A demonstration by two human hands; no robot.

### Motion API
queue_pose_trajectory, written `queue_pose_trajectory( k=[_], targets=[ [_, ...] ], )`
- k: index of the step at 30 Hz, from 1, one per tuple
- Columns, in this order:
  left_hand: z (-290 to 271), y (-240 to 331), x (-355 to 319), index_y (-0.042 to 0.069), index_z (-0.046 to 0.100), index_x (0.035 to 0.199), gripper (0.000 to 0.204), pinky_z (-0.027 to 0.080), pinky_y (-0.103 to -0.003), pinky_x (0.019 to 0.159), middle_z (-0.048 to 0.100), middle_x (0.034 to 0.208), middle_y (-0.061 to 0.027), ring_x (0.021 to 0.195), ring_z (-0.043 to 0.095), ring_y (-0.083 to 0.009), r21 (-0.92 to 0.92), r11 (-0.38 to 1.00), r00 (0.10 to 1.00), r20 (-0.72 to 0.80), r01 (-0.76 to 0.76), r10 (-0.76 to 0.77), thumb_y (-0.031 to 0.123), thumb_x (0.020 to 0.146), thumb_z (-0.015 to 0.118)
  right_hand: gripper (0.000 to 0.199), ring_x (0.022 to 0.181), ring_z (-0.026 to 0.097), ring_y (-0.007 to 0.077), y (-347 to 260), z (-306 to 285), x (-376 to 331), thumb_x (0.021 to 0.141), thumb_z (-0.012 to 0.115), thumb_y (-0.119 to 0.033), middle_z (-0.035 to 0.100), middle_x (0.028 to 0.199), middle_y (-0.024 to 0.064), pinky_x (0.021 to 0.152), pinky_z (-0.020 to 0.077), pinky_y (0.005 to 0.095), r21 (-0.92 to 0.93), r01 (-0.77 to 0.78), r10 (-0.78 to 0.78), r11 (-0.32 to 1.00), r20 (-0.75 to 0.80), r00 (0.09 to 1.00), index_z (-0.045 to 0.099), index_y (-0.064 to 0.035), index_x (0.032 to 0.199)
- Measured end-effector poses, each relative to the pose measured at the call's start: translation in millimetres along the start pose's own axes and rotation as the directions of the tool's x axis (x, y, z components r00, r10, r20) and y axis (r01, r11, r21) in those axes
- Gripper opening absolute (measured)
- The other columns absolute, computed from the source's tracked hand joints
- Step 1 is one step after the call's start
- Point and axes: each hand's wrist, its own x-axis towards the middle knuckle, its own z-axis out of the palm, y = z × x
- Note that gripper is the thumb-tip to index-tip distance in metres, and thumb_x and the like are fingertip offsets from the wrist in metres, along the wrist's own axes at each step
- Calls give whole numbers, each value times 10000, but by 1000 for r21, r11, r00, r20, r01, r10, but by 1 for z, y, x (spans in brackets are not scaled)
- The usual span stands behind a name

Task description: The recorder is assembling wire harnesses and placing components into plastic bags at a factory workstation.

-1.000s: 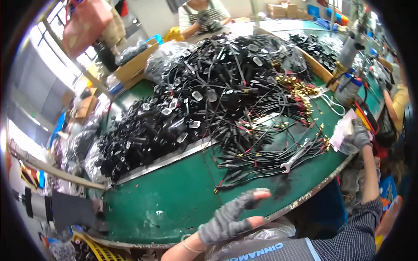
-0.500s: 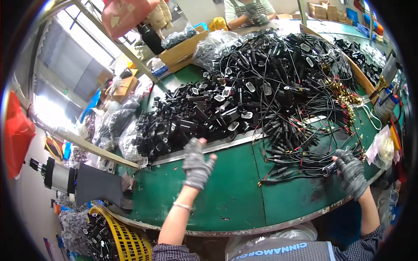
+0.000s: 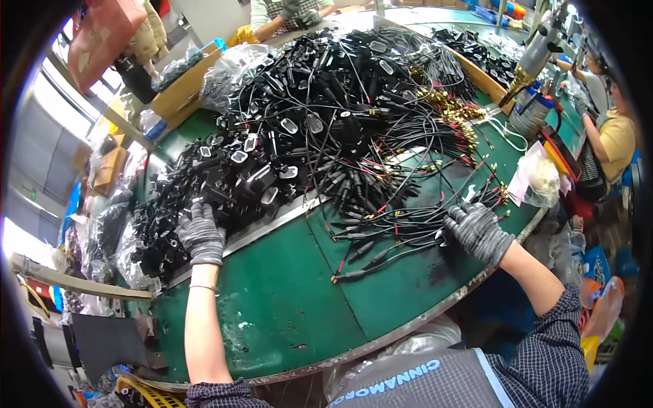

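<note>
My left hand (image 3: 202,234), in a grey knitted glove with bare fingertips, reaches onto the near left edge of a heap of black plastic housings (image 3: 224,178). Its fingers are stretched out over the parts, and no part shows gripped in them. At the right, my right hand (image 3: 478,234), gloved alike, rests with curled fingers beside a bundle of black cables (image 3: 394,228) with red and gold-coloured ends. A small silver wrench-like tool (image 3: 469,193) shows at its fingertips; most of the tool is hidden by the hand.
The green tabletop (image 3: 286,299) has a metal strip (image 3: 272,219) before the heap. A larger tangle of cables and housings (image 3: 326,102) lies behind. At the right stand an upright tool (image 3: 537,51) and a plastic bag (image 3: 544,173). Co-workers sit at the far side and right.
My left hand has gone from above the bare tabletop forward and left onto the black housings. My right hand stays by the cables, its fingers over the silver tool. The view has swung right.
</note>
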Motion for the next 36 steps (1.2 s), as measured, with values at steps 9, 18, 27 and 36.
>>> queue_pose_trajectory(
  k=[9, 18, 27, 36],
  targets=[
    [50, -16, 7, 109, 523, 1105, 433, 494, -402, 649, 566, 978, -160, 772, 591, -294, -69, 991, 992, -34, 119, -121, 346, 750, 600, 160, 800, 572, 251, 20, -9, -3, 717, 527, -171, 590, 825, 59, 633, 479, 383, 8, 75, -75, 997, 25, 997, 608, -93, 831],
    [-2, -32, -93, 87, 467, 1056, 348, 497, -299, 505, 544, 864, -92, 657, 579, -176, -857, 484, 958, -264, -178, -115, 234, 780, 619, 140, 785, 565, 235, -43, -31, -2, 715, 550, -217, 576, 766, 60, 642, 466, 384, 118, 245, -221, 962, -186, 957, 591, -89, 755],
    [30, 24, -215, 103, 495, 1046, 336, 507, -324, 659, 547, 919, -35, 897, 549, -174, -956, -289, 999, 47, 42, -8, 158, 754, 652, 233, 787, 559, 250, -130, -34, 80, 737, 572, -308, 592, 831, 60, 658, 438, 401, 298, 226, -169, 927, -205, 964, 609, -99, 833],
    [22, 30, -214, 67, 557, 922, 173, 452, -263, 647, 542, 843, -9, 738, 522, -120, -951, 302, 997, -71, -63, -18, 84, 764, 625, 150, 723, 581, 268, -150, -45, 98, 718, 630, -149, 598, 792, 87, 574, 457, 371, 678, 323, -96, 660, -350, 932, 615, -101, 859]
  ],
)
